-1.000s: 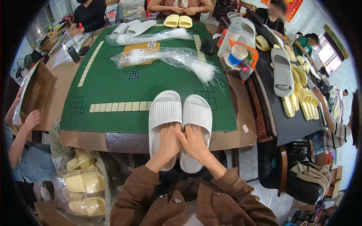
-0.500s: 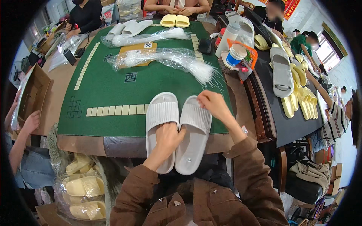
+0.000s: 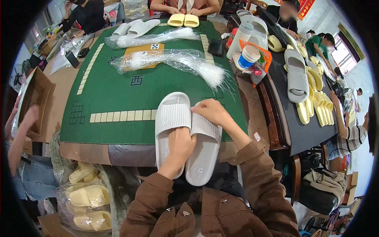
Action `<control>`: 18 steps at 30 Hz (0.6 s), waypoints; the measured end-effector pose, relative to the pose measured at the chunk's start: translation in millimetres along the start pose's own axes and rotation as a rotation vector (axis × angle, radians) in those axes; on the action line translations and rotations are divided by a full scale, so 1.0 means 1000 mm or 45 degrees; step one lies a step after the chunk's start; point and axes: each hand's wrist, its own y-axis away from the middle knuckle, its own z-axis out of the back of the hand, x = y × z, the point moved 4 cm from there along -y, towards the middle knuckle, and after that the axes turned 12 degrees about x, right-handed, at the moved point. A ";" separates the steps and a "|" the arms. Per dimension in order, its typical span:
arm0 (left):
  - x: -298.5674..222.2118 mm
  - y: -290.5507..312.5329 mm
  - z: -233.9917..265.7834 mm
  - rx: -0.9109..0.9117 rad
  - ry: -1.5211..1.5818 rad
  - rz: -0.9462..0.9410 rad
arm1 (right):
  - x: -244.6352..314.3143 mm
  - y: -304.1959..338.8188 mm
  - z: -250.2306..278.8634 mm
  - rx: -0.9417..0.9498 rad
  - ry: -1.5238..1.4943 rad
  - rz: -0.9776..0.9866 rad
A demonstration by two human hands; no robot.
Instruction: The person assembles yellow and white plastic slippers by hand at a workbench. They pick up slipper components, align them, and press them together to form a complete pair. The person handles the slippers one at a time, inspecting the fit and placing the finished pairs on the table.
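Two light grey slide sandals lie side by side at the table's near edge, the left slide (image 3: 173, 116) against the right slide (image 3: 202, 160). My left hand (image 3: 181, 147) reaches under the left slide's ribbed strap, fingers hidden inside and thumb at the inner edge between the pair. Above the right slide's strap, my right hand (image 3: 213, 111) is closed in a pinch at the inner side, where the two slides meet. Whatever is in its fingertips is too small to tell. Farther off lie a bundle of white cable ties (image 3: 211, 73) and another bundle (image 3: 173, 34), both in clear plastic.
A green mat (image 3: 114, 94) covers the table. At its right stand a white bottle (image 3: 239, 39) and a blue-and-white cup (image 3: 248, 57). Yellow slides (image 3: 192, 21) sit at the far edge; bagged yellow slides (image 3: 92, 195) are at lower left. Co-workers surround the tables.
My right hand has moved left and slightly down to the inner edge between the slides. The left slide has shifted up and right with my left hand in it.
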 end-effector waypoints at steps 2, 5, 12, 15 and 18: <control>0.000 0.001 -0.002 0.007 -0.032 -0.019 | 0.000 -0.006 -0.005 -0.124 0.008 0.115; -0.003 0.005 0.001 0.022 -0.050 -0.007 | 0.008 -0.003 -0.011 -0.315 0.093 0.314; -0.005 0.009 0.001 -0.042 -0.088 -0.064 | 0.033 -0.022 -0.004 -0.221 0.138 0.842; -0.008 0.010 0.003 -0.049 -0.100 -0.077 | 0.039 -0.034 -0.001 0.031 0.462 0.891; -0.004 0.011 0.002 -0.067 -0.113 -0.082 | 0.048 -0.041 -0.008 0.103 0.762 0.997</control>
